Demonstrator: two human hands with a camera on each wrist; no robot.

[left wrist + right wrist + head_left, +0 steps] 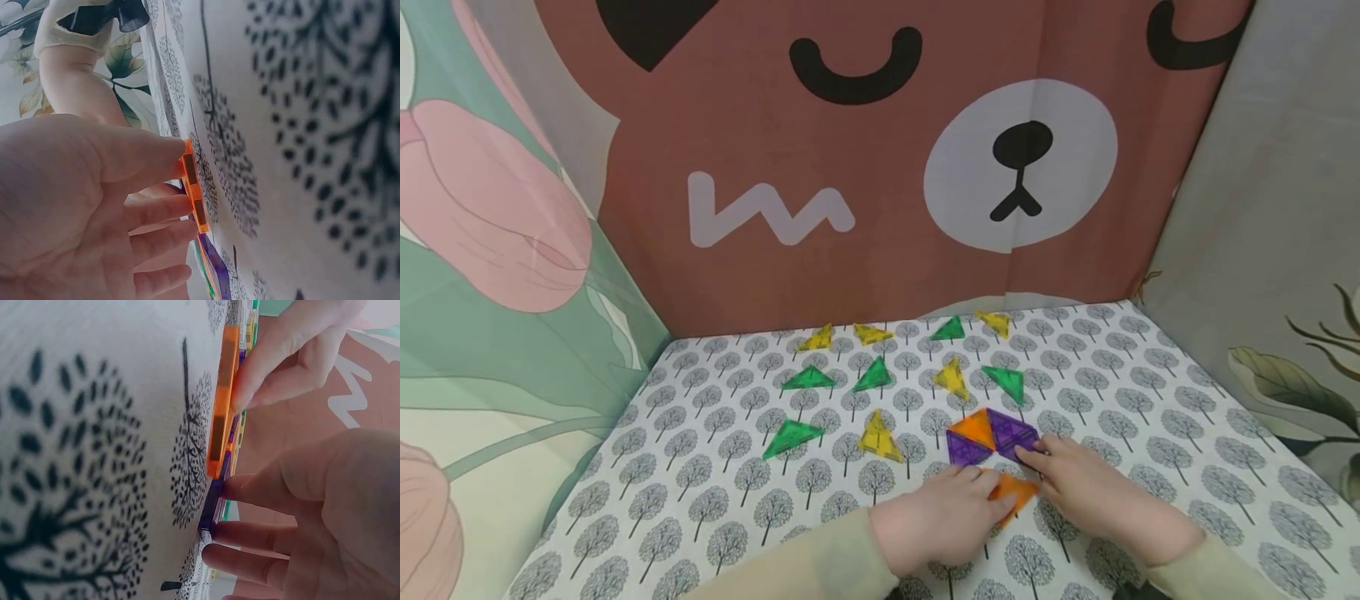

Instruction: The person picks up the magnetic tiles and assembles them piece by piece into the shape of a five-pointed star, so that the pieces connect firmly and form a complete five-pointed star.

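The step in hand looks like fitting one more triangle into a many-sided cluster. The left hand (943, 517) pinches the loose orange tile (1021, 492) between thumb and fingers, just on the near side of the cluster. The right hand (1078, 483) grips nothing: its fingers are fairly straight, their tips against the purple tiles (1013, 427) on the cluster's right, probably to steady them.

The cluster itself lies on the surface (625, 500), beyond the hands. An orange triangle (976, 427) sits at its upper left, with purple on the right and another purple piece (967, 451) at the lower left, corners meeting in the middle. The near side, facing the loose tile, looks unfilled — though the left hand hides part of it. Whether the loose tile touches its neighbours yet, I cannot tell.

The next move seems to call for turning the loose tile's point toward that middle corner and sliding it in flat, edges flush — gently, so the rest is not pushed out of line. The green tiles (872, 375) and yellow tiles (880, 437), spread out farther back and to the left, are untouched.
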